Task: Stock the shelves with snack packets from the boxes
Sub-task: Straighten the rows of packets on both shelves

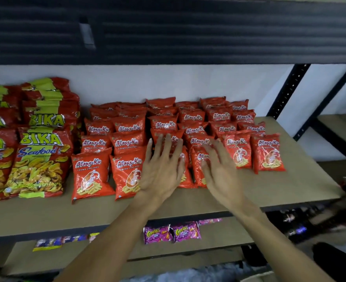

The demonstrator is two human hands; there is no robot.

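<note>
While both arms reach in from the bottom of the head view, the left hand (162,169) and the right hand (221,169) lie palm-down on the front of the red prawn cracker packets (127,142). Their fingers are straight and fanned, and they grip nothing. The packets fill the middle of the shelf (300,176) in six columns, overlapping like roof tiles from the front row back to the white wall. Each one lies with its long axis running front to back.

The two middle front packets (197,176) sit directly under the palms, one per hand, so neither hand has the shorter reach. The fingertips point towards the wall, along the packets' length rather than across it. The left hand seems to press its packet flat. The right hand is motion-blurred, so whether it touches or only hovers is hard to say.

My judgement is that this is a tidying step, squaring the front row (the middle pair sits a little crooked beside its neighbours). Bare board remains to the right of the last column and along the front edge. Taller BIKA packets (40,159) stand just left of the red block, and purple packets (172,233) lie on the lower shelf (219,237). No box is clearly in view.
</note>
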